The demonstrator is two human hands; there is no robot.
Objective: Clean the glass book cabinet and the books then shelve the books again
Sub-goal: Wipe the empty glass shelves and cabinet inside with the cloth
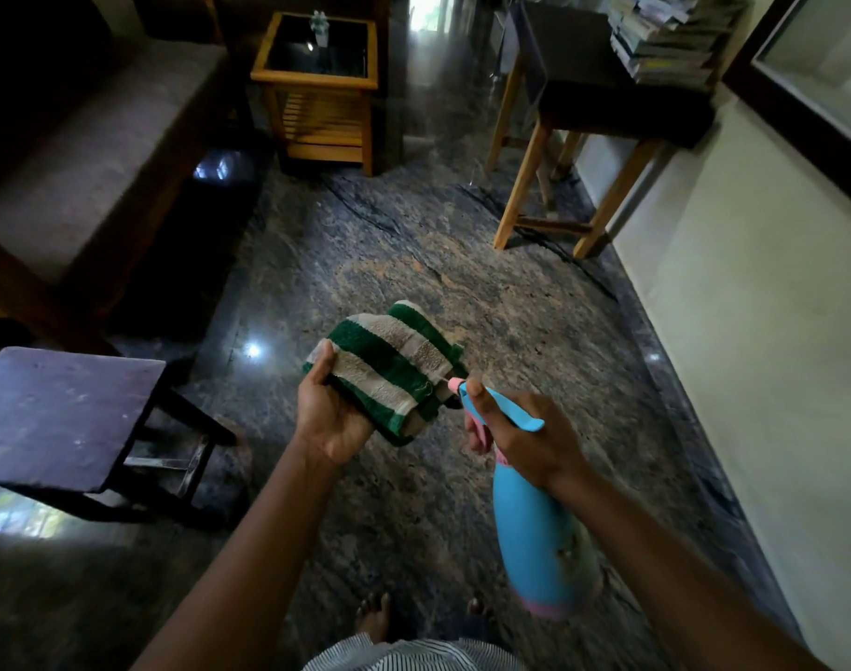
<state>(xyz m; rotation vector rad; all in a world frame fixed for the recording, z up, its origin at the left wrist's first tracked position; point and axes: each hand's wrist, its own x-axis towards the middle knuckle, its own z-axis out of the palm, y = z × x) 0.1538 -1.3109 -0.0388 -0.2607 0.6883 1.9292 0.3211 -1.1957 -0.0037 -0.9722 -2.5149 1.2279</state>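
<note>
My left hand [329,411] grips a folded green-and-cream striped cloth [397,368] above the stone floor [462,263]. My right hand [523,440] clasps a blue spray bottle [535,535], pink nozzle nearly touching the cloth. The books [665,36] sit stacked on a wooden chair [602,109], well apart.

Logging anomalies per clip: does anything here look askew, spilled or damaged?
The books on the chair are stacked unevenly, edges jutting out. The bottle in the right hand has a worn patch on its side.
</note>
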